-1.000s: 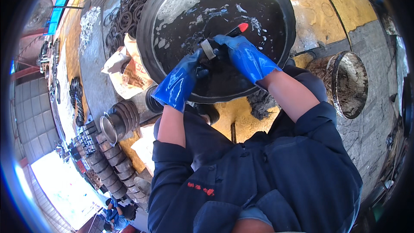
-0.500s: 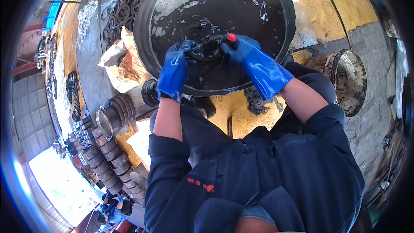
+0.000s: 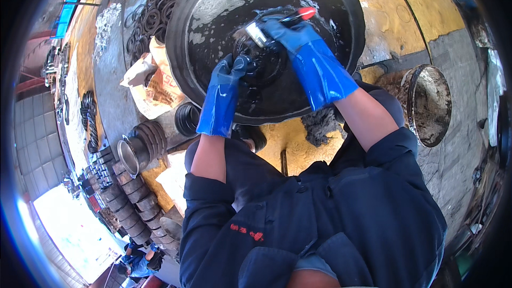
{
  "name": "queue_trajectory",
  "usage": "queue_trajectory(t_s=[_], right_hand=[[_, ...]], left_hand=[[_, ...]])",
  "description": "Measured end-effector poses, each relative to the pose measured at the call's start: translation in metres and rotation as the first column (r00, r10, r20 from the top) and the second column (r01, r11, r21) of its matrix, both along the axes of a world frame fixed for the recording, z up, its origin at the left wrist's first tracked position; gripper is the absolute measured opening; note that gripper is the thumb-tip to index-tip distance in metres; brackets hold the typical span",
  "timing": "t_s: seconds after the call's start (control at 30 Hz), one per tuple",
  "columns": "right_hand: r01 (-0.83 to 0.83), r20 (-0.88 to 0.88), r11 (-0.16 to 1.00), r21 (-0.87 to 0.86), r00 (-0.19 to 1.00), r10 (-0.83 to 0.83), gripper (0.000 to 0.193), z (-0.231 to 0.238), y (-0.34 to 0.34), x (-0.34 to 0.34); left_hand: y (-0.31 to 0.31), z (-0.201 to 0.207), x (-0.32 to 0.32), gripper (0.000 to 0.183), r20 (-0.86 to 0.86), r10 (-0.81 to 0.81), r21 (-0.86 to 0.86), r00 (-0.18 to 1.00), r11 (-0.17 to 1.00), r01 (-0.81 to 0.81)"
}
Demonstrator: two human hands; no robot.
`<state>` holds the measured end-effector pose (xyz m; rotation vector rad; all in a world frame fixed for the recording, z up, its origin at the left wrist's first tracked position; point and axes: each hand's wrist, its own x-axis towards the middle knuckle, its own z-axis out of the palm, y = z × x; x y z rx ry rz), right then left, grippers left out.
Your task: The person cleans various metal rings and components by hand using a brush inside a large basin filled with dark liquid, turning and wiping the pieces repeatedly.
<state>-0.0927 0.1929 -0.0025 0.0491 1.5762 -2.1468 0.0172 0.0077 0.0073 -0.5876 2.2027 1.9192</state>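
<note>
Gripping a red-ended brush (image 3: 257,34) with the fingers of the right hand (image 3: 291,33), round its middle, probably for control, leaving the pale head projecting to their left. Curling the fingers of the left hand (image 3: 229,72) at a seemingly ring-shaped dark piece (image 3: 269,79) on their right, perhaps steadying it; not revealing whether gripping. Working over the basin (image 3: 177,37) beneath the fingers, presumably for containing splashes of dark liquid (image 3: 277,98).

To your right, a yellow floor section (image 3: 408,10) meets worn grey flooring (image 3: 461,72). On your far left, a grey panelled surface (image 3: 40,128), probably wall, borders a red beam (image 3: 32,83) and a wide opening (image 3: 69,229) glaring with white light.
</note>
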Motion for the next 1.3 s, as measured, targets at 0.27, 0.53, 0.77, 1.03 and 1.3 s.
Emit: queue_trajectory(t_s=[0.27, 0.53, 0.77, 1.03, 1.3], right_hand=[[0.065, 0.068, 0.983, 0.169, 0.995, -0.077, 0.028, -0.027, 0.023, 0.01], [-0.236, -0.004, 0.917, 0.323, 0.968, 0.25, 0.042, -0.033, 0.006, 0.03], [0.184, -0.561, 0.601, 0.778, 0.635, 0.532, 0.027, -0.028, 0.008, 0.015], [0.311, -0.606, 0.529, 0.79, 0.266, 0.75, 0.032, 0.009, 0.005, 0.017], [-0.28, -0.022, 0.752, 0.597, 0.931, 0.364, 0.035, -0.039, 0.016, -0.005]], left_hand=[[-0.023, -0.035, 0.002, 0.03, -0.173, 0.134, -0.115, 0.976, 0.981, -0.155], [-0.014, -0.022, -0.002, 0.039, -0.248, 0.211, -0.111, 0.945, 0.963, -0.244], [-0.004, -0.009, -0.003, 0.036, -0.121, 0.09, -0.193, 0.989, 0.975, -0.112], [-0.004, 0.011, -0.001, 0.034, -0.075, -0.086, -0.204, 0.993, 0.977, 0.069], [-0.008, -0.018, -0.01, 0.029, -0.316, -0.096, -0.39, 0.944, 0.92, -0.037]])
